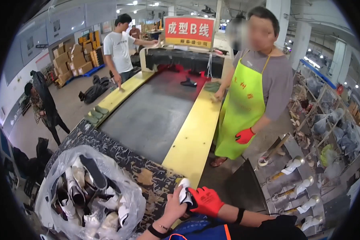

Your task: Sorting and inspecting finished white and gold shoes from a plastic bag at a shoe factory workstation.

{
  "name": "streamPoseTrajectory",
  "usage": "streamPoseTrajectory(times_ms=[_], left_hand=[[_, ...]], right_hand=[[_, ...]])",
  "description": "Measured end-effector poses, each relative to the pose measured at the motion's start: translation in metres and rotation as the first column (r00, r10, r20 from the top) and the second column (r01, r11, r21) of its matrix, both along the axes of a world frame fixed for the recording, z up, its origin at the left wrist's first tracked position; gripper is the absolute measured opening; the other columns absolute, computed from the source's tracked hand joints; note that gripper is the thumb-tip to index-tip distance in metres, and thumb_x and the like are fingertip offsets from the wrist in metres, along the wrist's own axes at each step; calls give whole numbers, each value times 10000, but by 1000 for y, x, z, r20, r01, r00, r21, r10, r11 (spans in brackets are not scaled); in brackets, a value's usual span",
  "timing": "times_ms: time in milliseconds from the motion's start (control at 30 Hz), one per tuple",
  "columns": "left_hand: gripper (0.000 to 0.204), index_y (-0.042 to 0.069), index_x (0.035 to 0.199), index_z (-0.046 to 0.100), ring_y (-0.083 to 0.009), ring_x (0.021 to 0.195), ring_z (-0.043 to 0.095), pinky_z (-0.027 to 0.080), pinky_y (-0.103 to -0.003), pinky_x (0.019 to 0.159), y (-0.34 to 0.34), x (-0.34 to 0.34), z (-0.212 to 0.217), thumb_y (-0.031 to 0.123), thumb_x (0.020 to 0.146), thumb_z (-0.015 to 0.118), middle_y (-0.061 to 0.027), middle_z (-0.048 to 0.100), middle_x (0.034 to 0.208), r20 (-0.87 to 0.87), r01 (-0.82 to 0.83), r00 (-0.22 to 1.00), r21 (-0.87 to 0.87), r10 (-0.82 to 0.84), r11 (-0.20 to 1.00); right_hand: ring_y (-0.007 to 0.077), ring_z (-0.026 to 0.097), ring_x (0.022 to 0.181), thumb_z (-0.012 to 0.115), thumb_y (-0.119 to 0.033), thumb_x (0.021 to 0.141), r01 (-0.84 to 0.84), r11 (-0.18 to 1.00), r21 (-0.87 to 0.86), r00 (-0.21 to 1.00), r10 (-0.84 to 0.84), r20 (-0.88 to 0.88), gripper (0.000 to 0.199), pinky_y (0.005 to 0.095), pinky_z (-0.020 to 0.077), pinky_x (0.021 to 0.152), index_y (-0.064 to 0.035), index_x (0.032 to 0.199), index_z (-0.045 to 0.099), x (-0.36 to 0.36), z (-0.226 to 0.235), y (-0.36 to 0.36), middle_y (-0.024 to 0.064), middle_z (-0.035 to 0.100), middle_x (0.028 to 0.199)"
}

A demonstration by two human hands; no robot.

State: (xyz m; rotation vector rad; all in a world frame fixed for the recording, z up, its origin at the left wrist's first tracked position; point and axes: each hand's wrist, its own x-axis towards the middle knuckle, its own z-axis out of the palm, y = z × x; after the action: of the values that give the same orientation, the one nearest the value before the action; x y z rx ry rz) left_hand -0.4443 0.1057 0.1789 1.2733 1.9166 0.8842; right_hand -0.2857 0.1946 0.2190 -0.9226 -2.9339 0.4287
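Note:
Near the front edge of the workbench I hold a white-and-black shoe upper (183, 195) between both hands. My left hand (173, 211) is bare and closed on its left side. On the other side my right hand (207, 201), in a red glove, grips it too. A clear plastic bag (138, 202) stands open to the left of my hands, filled with several white and dark shoe uppers (77, 192). Under the bag and my left hand lies a worn black bench top (148, 172) with scuffed patches. The inside of the held upper is mostly hidden.
A dark conveyor belt (148, 120) runs away between yellow side boards (192, 148) into a red-lit tunnel. Green shoe pieces (96, 114) lie on the left board. A person in a yellow-green apron (242, 108) stands at right, near a metal rack with shoe forms (294, 165).

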Motion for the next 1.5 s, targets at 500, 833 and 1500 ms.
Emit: streamPoseTrajectory(times_ms=[500,833,1500], left_hand=[[627,143,1343,478,-475,1117,504,439,-463,974,-22,-2,2,245,775,722,-270,428,1224,-248,16,969,153,22,988],[131,20,977,611,-377,949,564,458,-437,836,-16,9,8,46,851,636,-167,602,986,-76,-209,954,524,289,826],[242,18,1093,616,-109,843,640,516,-253,784,33,-36,-49,197,1040,463,-38,684,981,911,-543,360,32,199,839]], right_hand=[[409,576,1046,595,-367,896,20,882,-470,888,-232,-397,441,451,471,883,-54,1205,556,-8,-46,24,223,570,1132],[324,617,1023,763,-175,762,-127,891,-435,804,-164,-571,541,391,500,861,-58,1248,554,-13,-17,-3,164,606,1138],[122,567,1041,534,-26,950,-345,437,-831,594,-584,-553,404,261,464,905,-64,1352,520,-80,-87,69,43,567,1289]])
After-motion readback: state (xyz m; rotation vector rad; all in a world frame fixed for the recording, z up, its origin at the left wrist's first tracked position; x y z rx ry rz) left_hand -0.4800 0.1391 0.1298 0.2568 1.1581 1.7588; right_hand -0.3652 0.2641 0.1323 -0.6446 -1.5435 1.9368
